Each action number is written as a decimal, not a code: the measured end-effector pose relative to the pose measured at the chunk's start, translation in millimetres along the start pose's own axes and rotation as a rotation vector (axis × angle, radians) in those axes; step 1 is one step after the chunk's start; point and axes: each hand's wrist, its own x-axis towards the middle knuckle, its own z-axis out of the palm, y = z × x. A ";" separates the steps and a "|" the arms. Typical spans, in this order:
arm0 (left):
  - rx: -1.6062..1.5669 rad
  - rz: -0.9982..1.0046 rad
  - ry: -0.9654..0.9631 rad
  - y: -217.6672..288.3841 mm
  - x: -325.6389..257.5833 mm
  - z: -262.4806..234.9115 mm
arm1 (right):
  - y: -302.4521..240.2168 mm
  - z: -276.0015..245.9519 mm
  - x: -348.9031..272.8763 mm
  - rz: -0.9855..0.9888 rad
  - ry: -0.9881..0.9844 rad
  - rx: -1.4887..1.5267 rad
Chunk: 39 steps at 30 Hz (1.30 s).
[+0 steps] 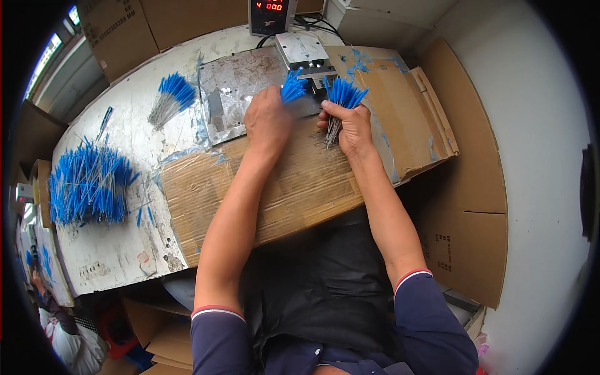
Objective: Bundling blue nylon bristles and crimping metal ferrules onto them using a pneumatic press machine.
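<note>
My left hand, somewhat blurred, is closed round a bundle of blue-tipped wires; the blue ends stick out to the right of its fingers. In my right hand is another bundle of blue-tipped wires, blue ends up and thin bare grey ends hanging below the palm. The thumb presses across its middle. Both hands are side by side over the front of a small metal machine, near a metal plate. Whether the bundles touch the machine cannot be made out.
A loose bundle of blue-tipped wires lies left of the plate, with a pen beyond it. A big heap of such wires covers the table's left. Flattened cardboard lines the front edge. Behind stands a red digital display. Another person sits far left.
</note>
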 end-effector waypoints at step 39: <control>-0.867 -0.352 0.132 0.5 0.7 -2.4 | 4.8 18.9 -9.4 -0.012 -0.084 -0.334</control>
